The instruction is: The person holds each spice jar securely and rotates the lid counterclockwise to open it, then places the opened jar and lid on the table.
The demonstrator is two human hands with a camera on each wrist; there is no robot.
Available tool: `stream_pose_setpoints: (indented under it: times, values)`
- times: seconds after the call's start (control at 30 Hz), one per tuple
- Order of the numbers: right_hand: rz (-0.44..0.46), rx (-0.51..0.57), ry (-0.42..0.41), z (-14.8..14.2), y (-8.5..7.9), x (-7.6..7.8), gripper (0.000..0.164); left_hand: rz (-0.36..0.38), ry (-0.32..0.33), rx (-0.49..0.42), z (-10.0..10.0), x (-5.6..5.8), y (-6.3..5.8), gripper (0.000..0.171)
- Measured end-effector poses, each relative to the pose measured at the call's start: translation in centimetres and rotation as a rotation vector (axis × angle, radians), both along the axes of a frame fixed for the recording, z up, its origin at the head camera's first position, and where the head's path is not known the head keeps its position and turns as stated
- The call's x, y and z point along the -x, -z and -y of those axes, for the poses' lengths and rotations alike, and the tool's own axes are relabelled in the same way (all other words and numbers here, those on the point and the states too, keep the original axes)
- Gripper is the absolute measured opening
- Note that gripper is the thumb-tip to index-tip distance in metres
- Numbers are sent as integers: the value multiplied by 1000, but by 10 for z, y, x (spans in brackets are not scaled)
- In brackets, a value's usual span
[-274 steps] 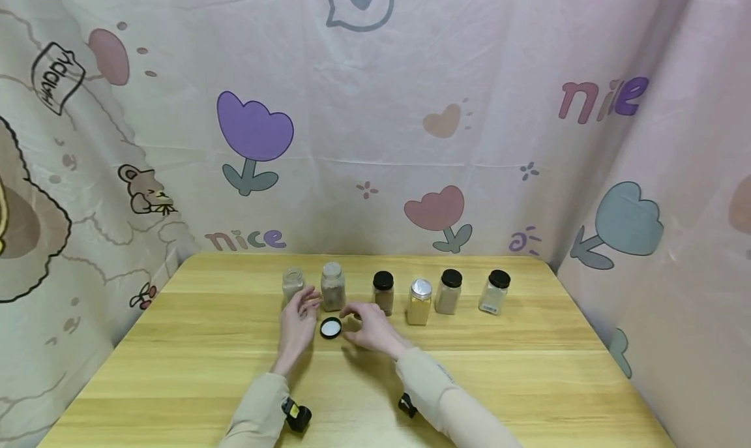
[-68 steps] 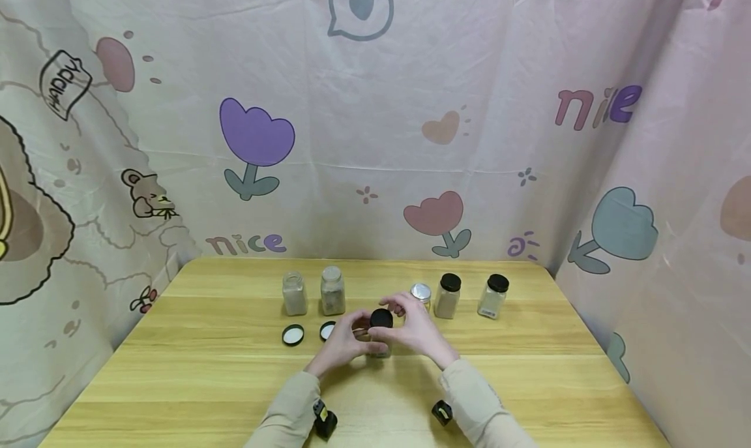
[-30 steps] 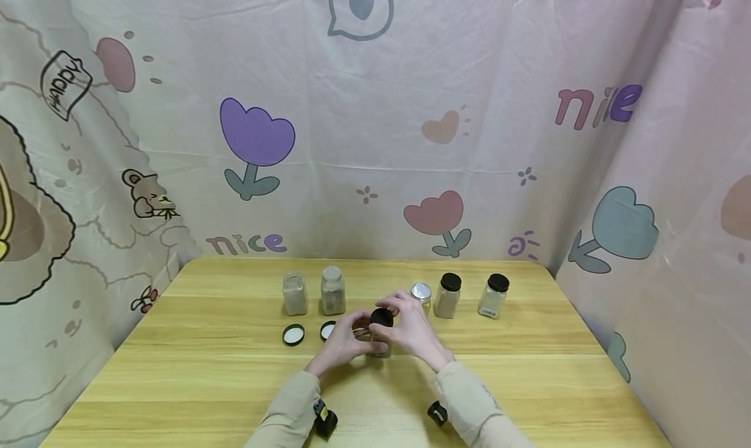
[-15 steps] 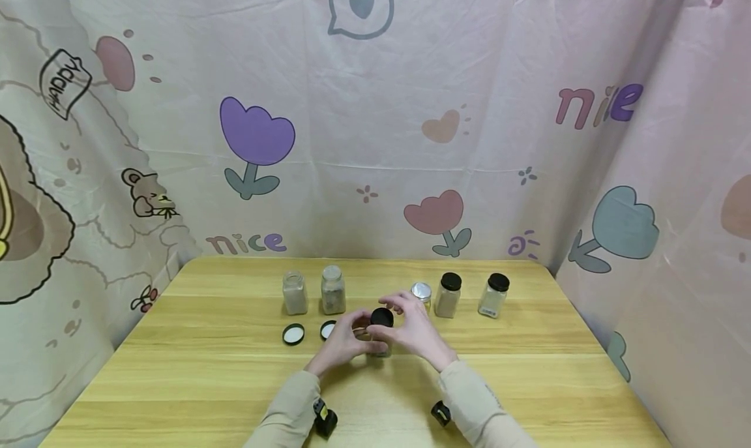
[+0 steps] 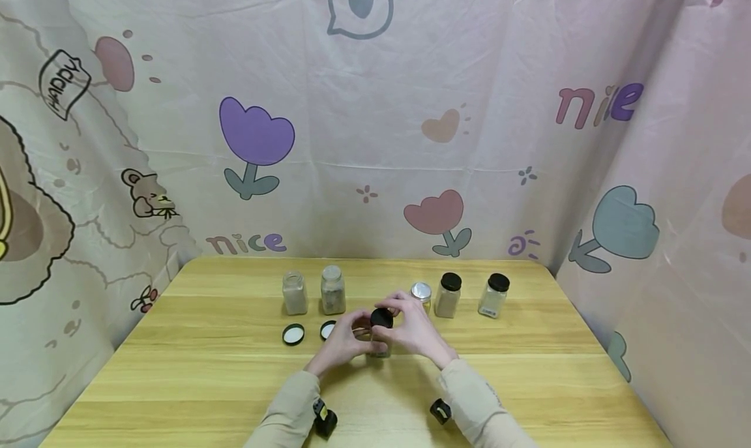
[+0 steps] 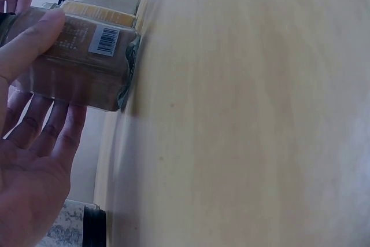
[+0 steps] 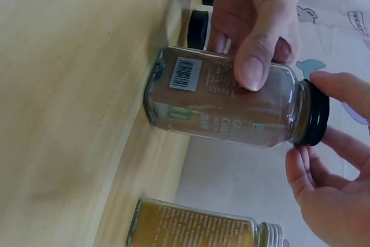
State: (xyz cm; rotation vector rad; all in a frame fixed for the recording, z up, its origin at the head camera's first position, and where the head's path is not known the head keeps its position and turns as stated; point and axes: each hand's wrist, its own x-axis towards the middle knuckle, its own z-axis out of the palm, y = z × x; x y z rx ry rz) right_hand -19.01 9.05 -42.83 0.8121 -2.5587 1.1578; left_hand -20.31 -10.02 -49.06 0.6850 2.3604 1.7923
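A square glass jar of brown powder (image 7: 202, 99) stands upright near the middle of the table, its barcode label showing in both wrist views. My left hand (image 5: 345, 340) grips the jar's body, thumb on one side and fingers round the other. On top sits a black screw lid (image 5: 381, 317), which my right hand (image 5: 413, 329) pinches at its edge between thumb and fingertips. In the right wrist view the lid is on the jar's neck. To the left lie two black lids, one lid (image 5: 293, 334) with its white inside up and the other lid (image 5: 328, 330) partly behind my left hand.
Behind the lids stand a lidless jar of pale contents (image 5: 295, 297) and a greyish jar (image 5: 333, 291). A silver-capped yellow jar (image 5: 420, 293) is partly hidden behind my right hand. Two black-lidded jars (image 5: 448, 298) (image 5: 494, 297) stand farther right. A printed curtain (image 5: 364, 109) hangs behind the table (image 5: 193, 370).
Since the oldest frame, the brown jar has come forward from the back row into both hands, and the left hand has left the lids. Lately the right fingers shift slightly back and forth round the lid.
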Motion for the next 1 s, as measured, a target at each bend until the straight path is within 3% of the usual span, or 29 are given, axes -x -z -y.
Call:
stream_pose_setpoints:
  times: [0.23, 0.4, 0.57, 0.73, 1.0]
  values:
    - [70, 43, -87, -5, 1, 0, 47, -16, 2, 7, 0, -1, -1, 47]
    - [10, 18, 32, -1, 6, -2, 54, -16, 8, -2, 1, -2, -2, 46]
    - [-119, -20, 110, 4, 9, -2, 44, -14, 13, -16, 1, -2, -1, 43]
    - [-97, -14, 89, 5, 6, -2, 32, -6, 17, -24, 0, -1, 0, 44]
    - [-32, -1, 17, 3, -1, -1, 32, -14, 9, -16, 0, -1, 0, 44]
